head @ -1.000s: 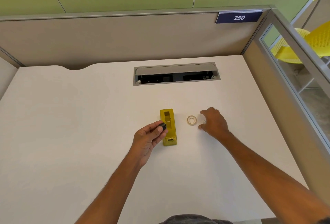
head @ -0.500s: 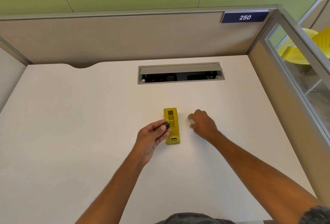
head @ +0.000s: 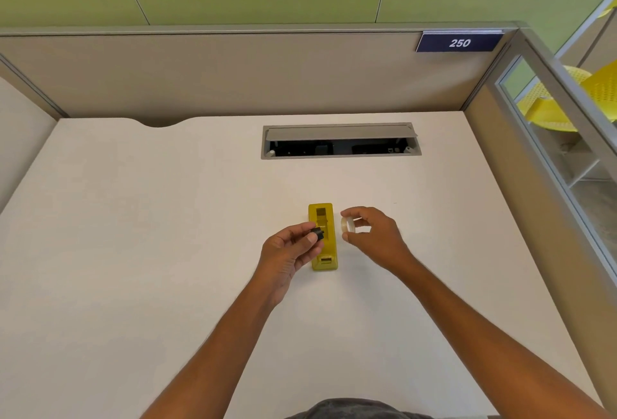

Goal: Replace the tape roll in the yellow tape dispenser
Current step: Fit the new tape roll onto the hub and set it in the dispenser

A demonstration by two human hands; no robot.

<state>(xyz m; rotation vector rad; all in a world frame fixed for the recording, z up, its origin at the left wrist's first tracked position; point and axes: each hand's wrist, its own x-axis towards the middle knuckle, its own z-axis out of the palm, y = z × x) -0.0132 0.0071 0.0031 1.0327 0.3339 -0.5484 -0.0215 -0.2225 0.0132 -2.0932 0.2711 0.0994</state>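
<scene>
The yellow tape dispenser [head: 325,245] lies flat on the white desk [head: 167,235], its roll bay empty. My left hand [head: 290,253] pinches a small black spool core [head: 318,233] just over the dispenser's left edge. My right hand [head: 374,238] holds a clear tape roll [head: 347,225] upright between thumb and fingers, lifted off the desk, just right of the dispenser. The roll's open side faces the black core, a short gap apart.
A grey cable hatch [head: 340,141] is open at the back of the desk. Beige partition walls [head: 233,74] enclose the back and both sides. A glass panel [head: 561,138] stands at the right, with yellow chairs [head: 567,98] beyond it.
My right hand reached the tape roll lying on the desk, closed on it and lifted it, turning it on edge towards the core. My left hand has kept hold of the black core.
</scene>
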